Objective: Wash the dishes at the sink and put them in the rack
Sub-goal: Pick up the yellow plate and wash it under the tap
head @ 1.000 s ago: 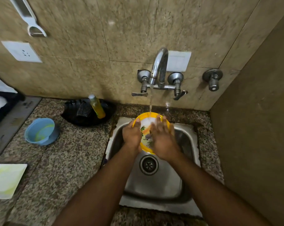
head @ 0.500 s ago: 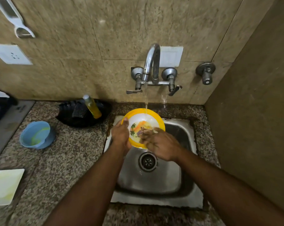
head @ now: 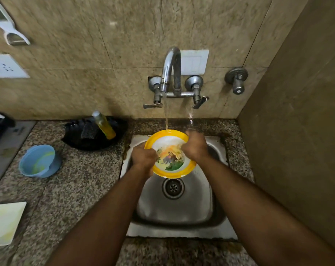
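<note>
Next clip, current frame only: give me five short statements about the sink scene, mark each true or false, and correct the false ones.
1. Water is running from the tap onto the plate. True.
2. Only the left hand holds the yellow-rimmed plate. False: the right hand grips its far right edge too.
3. The blue bowl sits in the sink. False: it stands on the granite counter, left of the sink.
4. A yellow bottle leans in the black dish behind the counter. True.
5. The plate rests flat on the drain. False: it is held tilted above the basin, and the drain is uncovered.
</note>
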{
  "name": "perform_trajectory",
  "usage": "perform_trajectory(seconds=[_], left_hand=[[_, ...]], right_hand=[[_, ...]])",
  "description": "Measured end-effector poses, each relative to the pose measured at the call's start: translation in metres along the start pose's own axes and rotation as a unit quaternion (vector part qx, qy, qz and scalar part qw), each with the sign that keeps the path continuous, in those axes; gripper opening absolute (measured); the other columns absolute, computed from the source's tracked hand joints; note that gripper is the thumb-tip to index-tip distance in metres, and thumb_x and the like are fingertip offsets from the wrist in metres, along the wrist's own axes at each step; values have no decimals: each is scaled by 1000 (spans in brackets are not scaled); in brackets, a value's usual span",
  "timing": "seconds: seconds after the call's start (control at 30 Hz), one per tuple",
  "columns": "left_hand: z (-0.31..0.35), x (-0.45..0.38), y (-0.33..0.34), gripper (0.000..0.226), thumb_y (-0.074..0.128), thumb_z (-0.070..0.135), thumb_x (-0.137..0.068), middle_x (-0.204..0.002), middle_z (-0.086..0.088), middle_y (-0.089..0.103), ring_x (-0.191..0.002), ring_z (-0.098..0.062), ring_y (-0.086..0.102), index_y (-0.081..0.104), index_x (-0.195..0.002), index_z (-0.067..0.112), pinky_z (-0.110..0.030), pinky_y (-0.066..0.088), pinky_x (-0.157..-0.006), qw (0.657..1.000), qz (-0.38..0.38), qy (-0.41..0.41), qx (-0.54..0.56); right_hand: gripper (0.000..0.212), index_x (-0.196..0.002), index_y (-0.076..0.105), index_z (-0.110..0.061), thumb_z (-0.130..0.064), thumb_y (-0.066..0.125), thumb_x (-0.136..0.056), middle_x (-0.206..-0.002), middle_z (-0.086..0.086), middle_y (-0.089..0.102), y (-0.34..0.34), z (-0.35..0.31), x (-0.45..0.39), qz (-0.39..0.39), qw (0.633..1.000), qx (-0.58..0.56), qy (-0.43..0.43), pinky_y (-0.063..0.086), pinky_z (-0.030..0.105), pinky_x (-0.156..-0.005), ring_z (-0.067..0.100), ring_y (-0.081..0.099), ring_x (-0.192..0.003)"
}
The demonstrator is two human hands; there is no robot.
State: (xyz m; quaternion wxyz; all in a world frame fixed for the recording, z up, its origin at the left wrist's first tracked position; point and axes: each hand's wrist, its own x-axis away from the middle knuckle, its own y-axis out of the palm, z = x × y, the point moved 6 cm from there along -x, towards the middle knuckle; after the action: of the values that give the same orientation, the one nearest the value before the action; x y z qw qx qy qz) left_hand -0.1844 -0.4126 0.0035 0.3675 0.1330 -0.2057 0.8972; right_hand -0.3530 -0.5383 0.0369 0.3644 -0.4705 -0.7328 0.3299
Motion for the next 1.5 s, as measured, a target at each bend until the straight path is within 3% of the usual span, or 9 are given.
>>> perform_trajectory(seconds=[0.07,0.17,0.3,0.53,0.73,0.87,1.03,1.33,1.5], left_hand=[[6,1,-5,27,82,21,-57,-88,-16,75,-82,-33,72,74,-82,16,-43,59,-72,994,11,29,-104],[17,-2,-10,26,87,30,-75,-81,-10,71,-82,-29,70,78,-90,9,-32,47,-68,973,10,77,-219],[24,2,-9,74,63,83,-74,-100,-15,75,-99,-37,71,73,-95,13,-39,54,-79,938,72,63,-332],[45,14,24,129,53,106,-45,-123,-12,67,-109,-35,68,48,-138,17,-42,55,-83,890,80,147,-423],[32,-13,17,58,64,71,-75,-84,-10,74,-84,-32,70,72,-87,15,-31,43,-65,931,9,189,-312],[12,-14,15,45,72,34,-73,-105,-9,76,-96,-30,72,69,-115,20,-43,59,-82,962,-104,178,-180],[1,8,18,54,65,-11,-61,-103,-16,77,-84,-31,72,66,-110,11,-40,60,-65,984,-161,22,78],[29,9,11,44,77,53,-77,-63,-12,71,-64,-32,68,67,-59,14,-37,53,-63,976,53,147,-154],[35,3,-10,16,81,23,-78,-70,-9,72,-65,-24,65,76,-77,8,-31,50,-64,976,88,136,-147]], right_hand=[[37,-107,71,-9,-41,75,-88,-112,18,72,-4,-7,2,31,999,38,-8,54,40,-82,39,67,-106],[55,-95,73,-7,-62,71,-86,-100,20,73,-6,-6,15,57,997,43,22,53,39,-72,40,69,-95],[30,-102,73,-9,-34,76,-86,-105,17,73,-5,-1,30,43,999,19,5,55,39,-77,37,69,-99],[11,-81,59,-20,-16,69,-84,-93,16,73,-10,5,43,45,997,-65,-11,43,29,-65,37,69,-89],[11,-81,59,-19,-13,68,-82,-92,18,72,-20,15,44,61,997,-43,-19,39,30,-64,38,68,-87],[23,-77,50,-20,-24,71,-86,-86,17,69,-22,23,41,105,994,-37,-12,38,32,-61,39,66,-81],[32,-96,73,-13,-44,75,-87,-92,15,75,-16,28,41,129,990,-46,13,55,38,-69,38,71,-88],[78,-110,65,-13,-83,59,-77,-102,8,74,-17,-23,18,101,969,220,-51,54,34,-76,30,73,-96],[53,-119,60,-12,-60,55,-97,-112,20,71,-2,-21,-3,28,988,119,-88,54,42,-84,41,67,-107]])
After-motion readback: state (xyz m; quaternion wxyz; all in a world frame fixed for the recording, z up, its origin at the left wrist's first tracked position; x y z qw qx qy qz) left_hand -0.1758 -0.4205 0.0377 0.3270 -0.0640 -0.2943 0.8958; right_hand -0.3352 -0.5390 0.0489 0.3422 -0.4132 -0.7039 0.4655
